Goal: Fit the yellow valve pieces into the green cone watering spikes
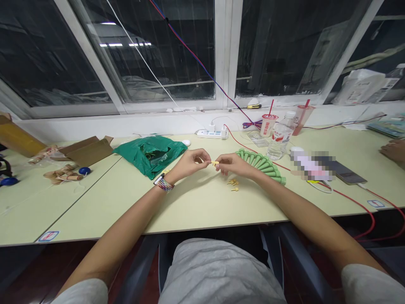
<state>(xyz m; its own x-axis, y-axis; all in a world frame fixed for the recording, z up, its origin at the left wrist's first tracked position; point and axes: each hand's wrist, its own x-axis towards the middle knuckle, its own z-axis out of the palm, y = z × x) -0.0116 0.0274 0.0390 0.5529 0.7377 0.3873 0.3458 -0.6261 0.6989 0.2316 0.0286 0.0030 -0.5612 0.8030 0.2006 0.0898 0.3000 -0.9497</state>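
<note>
My left-hand fingers (204, 157) and right-hand fingers (222, 159) pinch a small yellow part (215, 163) up off the counter (196, 207), with similar loose pieces (233, 183) lying close by for easy reach.

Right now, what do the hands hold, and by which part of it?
A small yellow part, apparently pinched at its two ends by the fingertips of the left hand and right hand.

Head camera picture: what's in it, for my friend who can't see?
The left hand and right hand hold a small yellow piece over a pale desk. Green cone-shaped pieces fan out beside the right hand, near more yellow pieces.
</note>
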